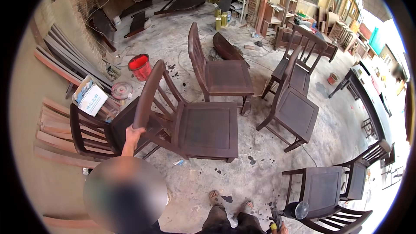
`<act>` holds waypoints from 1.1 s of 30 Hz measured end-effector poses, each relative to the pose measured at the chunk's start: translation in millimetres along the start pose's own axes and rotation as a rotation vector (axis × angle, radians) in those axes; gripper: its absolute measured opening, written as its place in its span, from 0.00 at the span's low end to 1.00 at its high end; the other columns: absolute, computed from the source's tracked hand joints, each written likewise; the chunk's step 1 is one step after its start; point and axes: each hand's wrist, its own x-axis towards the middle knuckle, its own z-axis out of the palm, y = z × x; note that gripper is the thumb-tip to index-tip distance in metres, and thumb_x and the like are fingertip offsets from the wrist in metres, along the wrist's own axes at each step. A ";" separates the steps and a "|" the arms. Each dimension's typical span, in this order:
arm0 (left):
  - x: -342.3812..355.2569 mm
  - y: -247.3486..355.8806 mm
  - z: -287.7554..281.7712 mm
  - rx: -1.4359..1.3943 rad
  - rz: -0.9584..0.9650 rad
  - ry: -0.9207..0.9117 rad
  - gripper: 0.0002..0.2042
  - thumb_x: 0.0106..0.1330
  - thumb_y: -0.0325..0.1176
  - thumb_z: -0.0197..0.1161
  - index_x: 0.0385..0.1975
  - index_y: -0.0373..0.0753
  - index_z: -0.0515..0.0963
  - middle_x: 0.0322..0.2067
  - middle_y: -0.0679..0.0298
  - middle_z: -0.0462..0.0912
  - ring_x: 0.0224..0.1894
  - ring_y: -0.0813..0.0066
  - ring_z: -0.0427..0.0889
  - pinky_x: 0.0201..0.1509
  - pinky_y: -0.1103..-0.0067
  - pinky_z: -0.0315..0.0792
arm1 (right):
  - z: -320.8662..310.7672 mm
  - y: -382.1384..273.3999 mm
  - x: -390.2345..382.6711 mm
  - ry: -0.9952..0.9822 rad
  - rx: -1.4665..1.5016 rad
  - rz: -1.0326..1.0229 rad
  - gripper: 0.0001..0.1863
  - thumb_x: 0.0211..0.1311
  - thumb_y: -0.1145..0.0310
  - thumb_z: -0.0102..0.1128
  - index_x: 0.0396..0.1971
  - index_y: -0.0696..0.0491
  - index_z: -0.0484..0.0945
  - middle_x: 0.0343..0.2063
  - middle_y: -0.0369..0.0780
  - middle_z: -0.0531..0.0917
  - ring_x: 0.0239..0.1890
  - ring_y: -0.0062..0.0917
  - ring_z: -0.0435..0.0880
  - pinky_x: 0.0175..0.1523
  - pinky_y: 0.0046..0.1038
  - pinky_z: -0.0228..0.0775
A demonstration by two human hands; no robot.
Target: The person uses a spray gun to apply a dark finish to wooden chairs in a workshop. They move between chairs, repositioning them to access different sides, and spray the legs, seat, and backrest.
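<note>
1. The concrete floor (195, 173) spreads across the workspace, pale grey and marked with dark splotches.
2. A long dark table (370, 97) with turned legs stands along the right side, well apart from the hands.
3. The gripped chair (208, 130) is left of centre, dark brown with a slatted back; its back is to the left, and its seat faces up. Whether all its legs touch the floor cannot be told.
4. Around it are more dark chairs: one just behind (227, 78), one partly hidden to its left (125, 125), two on the right with the nearer at (297, 112), and others at lower right, the closest at (323, 186).
5. Long reddish planks (58, 125) lie along the left wall, with darker planks (73, 60) beyond them.
6. A red bucket (143, 74) stands behind the gripped chair.
7. A white carton (92, 99) with blue print sits among the left-hand chair and the planks.
8. A dark spray tool (289, 211) with a round cup is at the lower edge, overlapping the closest lower-right chair in view; contact cannot be told.
9. The left hand (133, 135) is wrapped around the near end of the gripped chair's top rail; a round blur covers most of the forearm.
10. The right hand (283, 229), partly cut off, is closed around the spray tool.
</note>
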 end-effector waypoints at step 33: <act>-387.1 -67.5 -23.0 -0.084 -0.094 0.654 0.12 0.56 0.25 0.67 0.39 0.28 0.79 0.30 0.62 0.82 0.27 0.76 0.79 0.32 0.77 0.75 | -34.1 24.2 61.2 -0.192 -0.108 -0.196 0.27 0.62 0.64 0.61 0.49 0.75 0.71 0.27 0.65 0.80 0.34 0.60 0.82 0.40 0.51 0.72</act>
